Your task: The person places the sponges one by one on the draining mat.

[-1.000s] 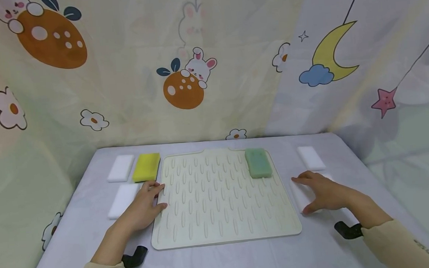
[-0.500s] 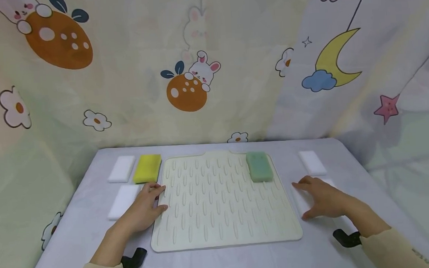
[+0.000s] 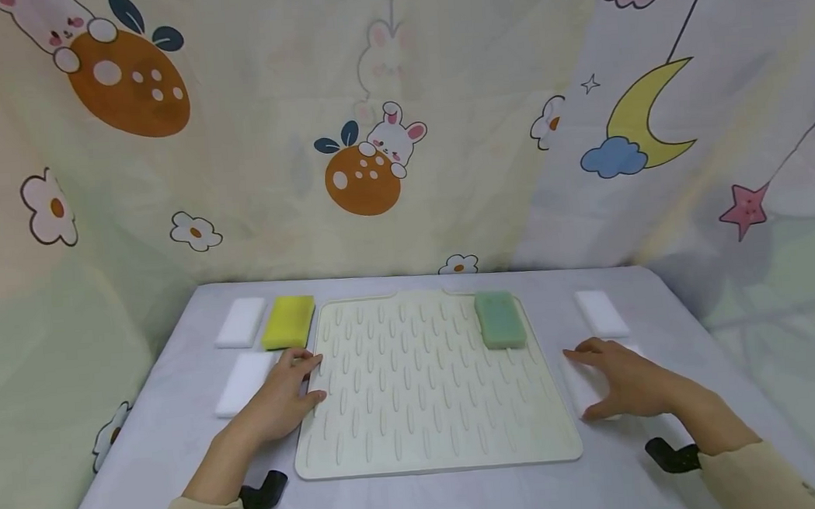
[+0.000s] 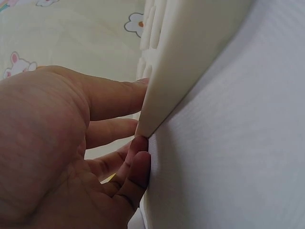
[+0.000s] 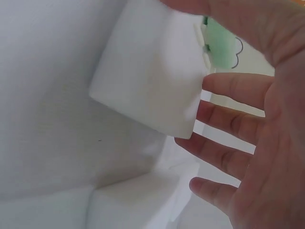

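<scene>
An off-white mat point(image 3: 424, 417) with raised oval ridges lies on the table. My left hand point(image 3: 283, 398) rests at its left edge, thumb and fingertips touching it; in the left wrist view the lower fingers bend beside the mat's side point(image 4: 174, 67). A green sponge point(image 3: 500, 320) sits on the mat's far right corner. My right hand point(image 3: 628, 381) is spread over the nearer white sponge block point(image 3: 583, 380) on the right, which it partly hides. The right wrist view shows fairly straight fingers at that block's point(image 5: 147, 71) edge, with the thumb touching near the top of the view.
Left of the mat lie a yellow sponge point(image 3: 289, 322) and two white blocks, one behind point(image 3: 240, 323) and one nearer point(image 3: 242, 383). Another white block point(image 3: 602, 314) lies at the back right. A white cloth point(image 3: 451, 501) covers the table; a printed curtain point(image 3: 472, 165) hangs behind.
The head view has shifted slightly, so everything appears a little lower and further right. Both hands keep their places at the mat and the white block.
</scene>
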Demonstrator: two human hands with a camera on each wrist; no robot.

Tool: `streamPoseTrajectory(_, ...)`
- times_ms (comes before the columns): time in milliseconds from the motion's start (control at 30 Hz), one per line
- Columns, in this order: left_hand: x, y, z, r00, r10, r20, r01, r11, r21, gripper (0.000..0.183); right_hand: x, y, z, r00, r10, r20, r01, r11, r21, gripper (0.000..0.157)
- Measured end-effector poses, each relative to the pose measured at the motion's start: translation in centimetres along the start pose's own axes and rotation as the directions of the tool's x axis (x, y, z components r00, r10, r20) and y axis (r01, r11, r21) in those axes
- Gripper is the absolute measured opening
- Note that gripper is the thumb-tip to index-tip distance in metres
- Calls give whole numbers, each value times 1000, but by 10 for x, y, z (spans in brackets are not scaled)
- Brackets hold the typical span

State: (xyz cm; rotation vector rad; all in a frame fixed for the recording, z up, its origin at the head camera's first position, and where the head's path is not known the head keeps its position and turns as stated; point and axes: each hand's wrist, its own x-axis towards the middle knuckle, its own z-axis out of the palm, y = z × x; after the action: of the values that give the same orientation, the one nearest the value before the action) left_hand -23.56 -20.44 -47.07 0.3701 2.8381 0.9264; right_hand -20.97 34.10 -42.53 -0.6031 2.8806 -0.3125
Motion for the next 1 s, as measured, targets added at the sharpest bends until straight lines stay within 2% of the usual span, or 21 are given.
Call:
streamPoseTrajectory(267,1,-1,1,1000,2,2,-2,1000,-1,66,1,-8,-11,1000,-16,-25,16,1000,22,101)
streamPoseTrajectory(500,1,-1,0,1000,1,2,-1,1000,3,66,6,-21,-16,995,-70,-64,72,997,17,98)
streamPoseTrajectory(1000,2,-1,0,1000,14,8,-14,1000,5,66,21,-51,-6,994,-89,-60,91,996,22,92)
